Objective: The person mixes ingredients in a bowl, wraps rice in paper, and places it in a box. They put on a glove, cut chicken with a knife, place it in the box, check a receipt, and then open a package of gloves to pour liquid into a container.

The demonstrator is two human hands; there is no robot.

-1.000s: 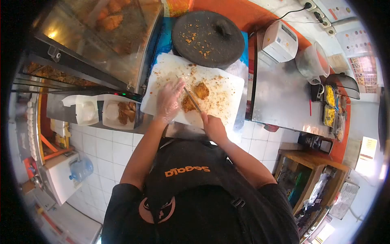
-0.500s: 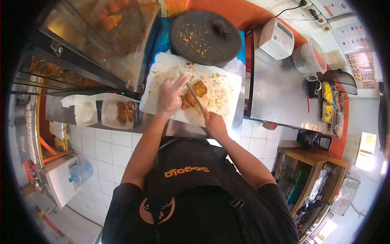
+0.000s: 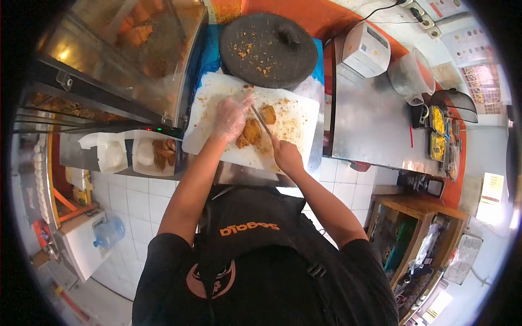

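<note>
My right hand [image 3: 287,156] is wrapped round the handle of a knife [image 3: 262,120], whose blade slants up and left across the white cutting board [image 3: 197,138]. A cut piece of breaded fried chicken [image 3: 250,133] lies left of the blade, near my left hand. On the right of the blade sits a smaller chicken piece [image 3: 269,114]. My left hand [image 3: 231,117], in a clear plastic glove, has its fingers stretched out, fingertips right at the knife's tip. Crumbs are scattered over the board.
A dark round stone slab [image 3: 268,51] with crumbs stands behind the board. At left is a glass display case [image 3: 125,54], with paper-lined boxes [image 3: 112,154] below it, one holding chicken pieces [image 3: 164,154]. To the right, a metal counter [image 3: 370,117] carries a white printer-like machine [image 3: 366,50].
The knife blade now lies between a larger left piece and a smaller right piece of chicken. My left fingers have come closer together near the blade tip. The view has shifted slightly.
</note>
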